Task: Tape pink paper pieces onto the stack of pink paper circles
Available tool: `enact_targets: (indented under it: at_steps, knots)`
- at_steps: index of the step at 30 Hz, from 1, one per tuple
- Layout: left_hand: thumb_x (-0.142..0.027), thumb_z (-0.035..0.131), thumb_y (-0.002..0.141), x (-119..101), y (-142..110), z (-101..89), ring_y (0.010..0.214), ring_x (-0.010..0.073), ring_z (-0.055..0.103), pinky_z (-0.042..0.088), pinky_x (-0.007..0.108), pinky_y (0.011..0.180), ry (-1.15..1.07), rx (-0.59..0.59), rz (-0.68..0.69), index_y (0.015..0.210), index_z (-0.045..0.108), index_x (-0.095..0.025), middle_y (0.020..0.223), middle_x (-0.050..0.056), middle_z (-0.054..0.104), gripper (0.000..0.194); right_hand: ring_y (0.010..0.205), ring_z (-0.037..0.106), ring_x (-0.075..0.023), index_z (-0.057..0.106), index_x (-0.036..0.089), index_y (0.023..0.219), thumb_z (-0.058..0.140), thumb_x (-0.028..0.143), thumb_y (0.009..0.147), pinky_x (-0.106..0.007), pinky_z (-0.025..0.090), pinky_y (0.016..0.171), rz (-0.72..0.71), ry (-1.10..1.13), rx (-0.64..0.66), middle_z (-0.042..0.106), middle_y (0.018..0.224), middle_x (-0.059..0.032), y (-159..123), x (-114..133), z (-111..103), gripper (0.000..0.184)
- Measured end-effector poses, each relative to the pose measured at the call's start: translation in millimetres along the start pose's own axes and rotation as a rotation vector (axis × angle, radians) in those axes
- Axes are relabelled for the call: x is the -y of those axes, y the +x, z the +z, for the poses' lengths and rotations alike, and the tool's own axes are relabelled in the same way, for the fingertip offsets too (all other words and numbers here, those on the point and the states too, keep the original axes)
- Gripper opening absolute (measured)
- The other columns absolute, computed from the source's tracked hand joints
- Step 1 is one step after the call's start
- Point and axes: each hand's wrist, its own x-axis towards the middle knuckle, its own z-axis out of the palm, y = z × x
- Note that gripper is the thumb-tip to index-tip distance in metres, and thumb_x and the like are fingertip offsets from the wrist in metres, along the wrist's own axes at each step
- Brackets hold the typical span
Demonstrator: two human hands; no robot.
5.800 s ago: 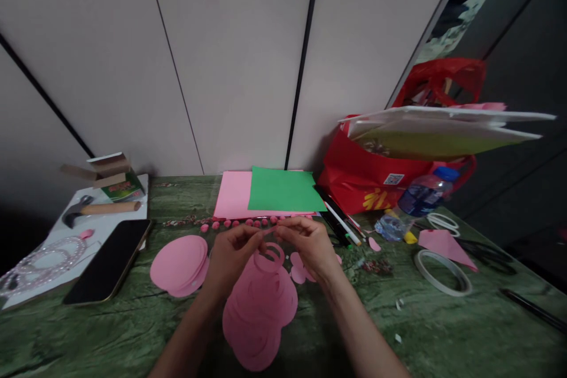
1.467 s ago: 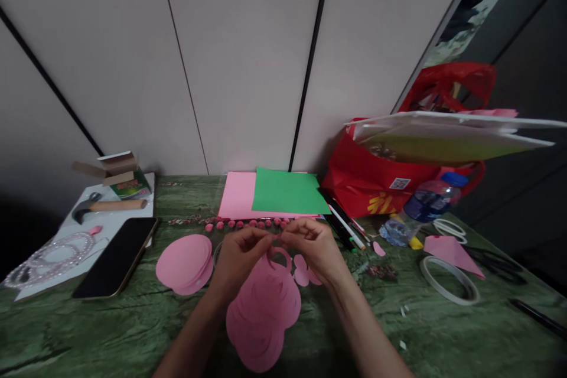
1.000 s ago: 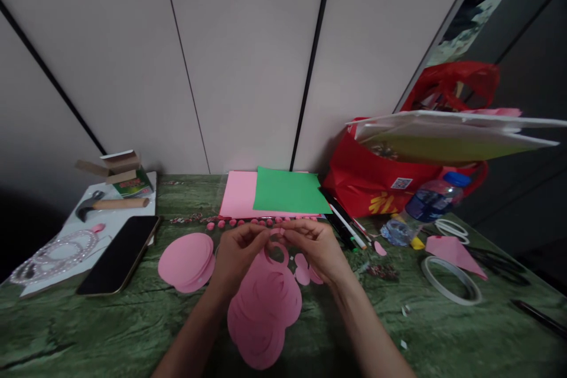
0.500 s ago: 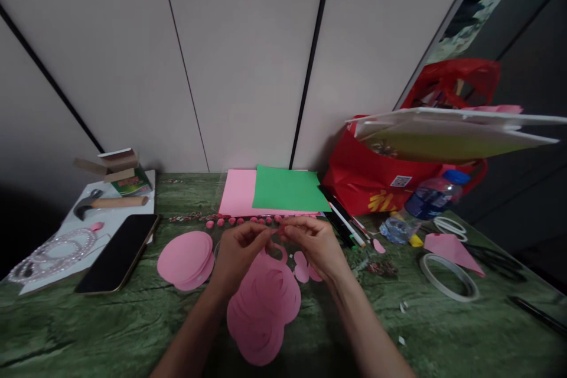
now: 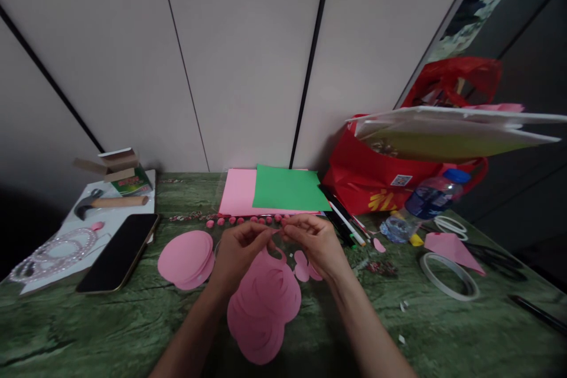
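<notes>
My left hand is closed in a pinch, thumb against fingers. Close by on its right, my right hand pinches too. A thin pink paper strip runs between the two sets of fingertips; part of it is hidden by them. Beneath the hands lies a pile of pink paper spirals, cut from circles, with a curl of paper rising at its top. Behind the fingers is a row of small pink rolled balls. Pink paper circles are stacked left of my left hand, and small pink petal-shaped pieces lie beside my right wrist.
At the left are a phone, a hammer, a bead string and an opened box. Green paper lies at the back. Rightward stand a red bag, a bottle and a tape roll.
Both hands stay nearly in place, still pinching. The pink strip between the fingertips shows slightly more now, and the fingers have shifted only a little.
</notes>
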Motion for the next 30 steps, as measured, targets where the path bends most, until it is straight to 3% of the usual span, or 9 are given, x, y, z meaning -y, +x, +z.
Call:
enact_targets:
  at_steps: [5,12,22,26,30]
  knots:
    - [-0.027,0.063,0.071,0.2,0.2,-0.1,0.055,0.0135,0.06,0.046,0.023,0.055,-0.02,0.005,-0.019,0.066,0.065,-0.014,0.056,0.001,0.065,0.013,0.052,0.061,-0.0121,0.071,0.017,0.066,0.08,0.023,0.052,-0.024,0.053,0.054,0.0,-0.024,-0.054,0.069,0.061,-0.0015,-0.1,1.9,1.3,0.018]
    - [-0.026,0.063,0.069,-2.7,1.9,-0.5,0.05,0.0127,0.059,0.044,0.022,0.053,-0.048,-0.05,-0.02,0.066,0.064,-0.015,0.052,-0.001,0.064,0.011,0.067,0.066,-0.0158,0.072,0.018,0.078,0.076,0.025,0.059,-0.03,0.055,0.068,0.005,-0.049,0.029,0.072,0.084,-0.0059,-0.6,4.4,2.1,0.021]
    - [-0.024,0.062,0.072,-1.0,0.2,-0.3,0.053,0.0124,0.061,0.045,0.022,0.056,-0.056,0.022,-0.022,0.065,0.064,-0.015,0.054,-0.001,0.064,0.012,0.058,0.064,-0.0123,0.071,0.018,0.072,0.076,0.022,0.058,-0.024,0.054,0.059,-0.063,-0.101,0.006,0.072,0.072,-0.0022,-1.0,1.8,1.8,0.015]
    - [-0.024,0.062,0.073,-0.8,0.1,0.0,0.054,0.0117,0.061,0.045,0.021,0.057,-0.068,0.026,-0.024,0.066,0.064,-0.015,0.054,-0.002,0.064,0.011,0.061,0.064,-0.014,0.071,0.018,0.072,0.076,0.023,0.058,-0.027,0.054,0.062,-0.082,-0.137,0.002,0.072,0.08,-0.0045,-2.1,5.2,4.5,0.015]
    - [-0.025,0.063,0.072,0.7,0.1,0.0,0.055,0.0122,0.061,0.046,0.022,0.058,-0.068,0.037,-0.034,0.072,0.065,-0.015,0.056,-0.002,0.063,0.01,0.058,0.064,-0.0146,0.07,0.018,0.071,0.077,0.025,0.057,-0.028,0.053,0.06,-0.082,-0.183,-0.022,0.071,0.071,-0.0033,-2.8,5.7,6.1,0.017]
